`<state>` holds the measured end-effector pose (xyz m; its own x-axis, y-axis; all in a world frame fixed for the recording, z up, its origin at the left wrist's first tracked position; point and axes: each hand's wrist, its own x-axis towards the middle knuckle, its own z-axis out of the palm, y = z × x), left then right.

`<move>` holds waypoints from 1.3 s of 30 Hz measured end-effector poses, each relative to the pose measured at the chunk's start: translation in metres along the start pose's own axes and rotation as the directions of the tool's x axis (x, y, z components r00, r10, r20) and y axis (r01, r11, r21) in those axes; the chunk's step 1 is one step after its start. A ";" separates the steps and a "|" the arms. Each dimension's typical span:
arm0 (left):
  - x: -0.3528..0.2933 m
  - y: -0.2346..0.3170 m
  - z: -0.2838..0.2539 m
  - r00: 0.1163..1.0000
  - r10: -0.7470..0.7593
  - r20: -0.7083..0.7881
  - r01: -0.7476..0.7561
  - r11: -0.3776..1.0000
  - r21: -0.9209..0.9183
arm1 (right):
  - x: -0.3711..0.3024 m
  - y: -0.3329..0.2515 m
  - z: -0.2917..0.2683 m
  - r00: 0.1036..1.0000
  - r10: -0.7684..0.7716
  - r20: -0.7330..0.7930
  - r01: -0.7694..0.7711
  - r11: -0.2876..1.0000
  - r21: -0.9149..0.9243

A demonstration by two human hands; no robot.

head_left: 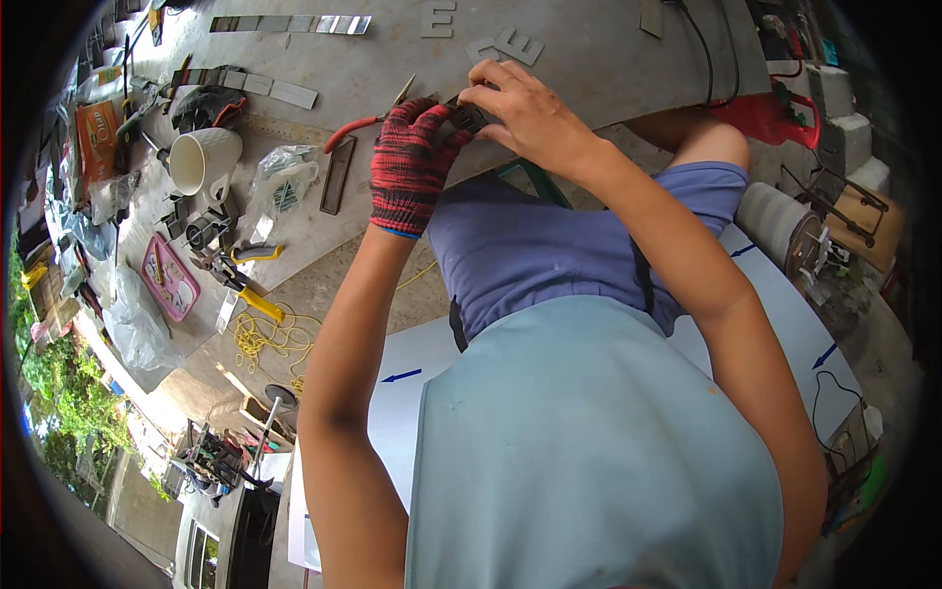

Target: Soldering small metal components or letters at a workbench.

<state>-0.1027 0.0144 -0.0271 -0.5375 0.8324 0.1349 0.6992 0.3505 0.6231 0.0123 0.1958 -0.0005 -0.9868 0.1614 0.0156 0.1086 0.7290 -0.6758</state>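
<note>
My left hand wears a red-and-black knit glove, its fingers closed at the near edge of the grey metal work table. It grips a small dark metal piece, partly hidden by the fingers. From the other side my bare right hand pinches the same piece between thumb and fingers. Red-handled pliers lie by the gloved hand, which covers their middle. Just beyond my hands are flat grey metal letters, with another letter farther back. A rusty rectangular metal frame rests left of the glove.
Metal strips lie at the far left of the table. Nearer are a white cup, a plastic bag, yellow-handled pliers and a pink tray. Black cables cross the table's right side.
</note>
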 end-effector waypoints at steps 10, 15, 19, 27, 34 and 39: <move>0.015 -0.004 0.003 0.993 -0.112 0.036 0.113 0.993 -0.033 | -0.001 0.004 0.003 1.000 -0.023 -0.012 0.022 0.999 -0.029; 0.029 -0.003 -0.005 0.969 -0.198 0.150 0.204 0.979 -0.025 | 0.000 0.004 0.002 1.000 -0.012 -0.001 0.012 1.000 -0.006; 0.033 -0.003 -0.008 0.954 -0.223 0.199 0.232 0.972 -0.021 | 0.000 0.005 0.003 0.999 -0.030 -0.019 0.030 1.000 0.000; 0.031 -0.008 -0.005 0.971 -0.157 0.178 0.167 0.985 -0.041 | -0.002 0.006 0.004 0.999 -0.043 -0.026 0.043 0.999 -0.004; 0.041 -0.004 -0.007 0.944 -0.214 0.251 0.212 0.977 0.035 | -0.002 0.009 0.004 0.999 -0.043 -0.030 0.042 0.999 -0.010; 0.043 -0.006 -0.008 0.929 -0.234 0.285 0.228 0.972 0.054 | -0.003 0.012 0.007 0.998 -0.036 -0.044 0.036 0.999 0.001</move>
<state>-0.1337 0.0449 -0.0191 -0.5287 0.8141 -0.2403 0.5822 0.5538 0.5953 0.0155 0.1993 -0.0137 -0.9837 0.1646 0.0722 0.0732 0.7337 -0.6755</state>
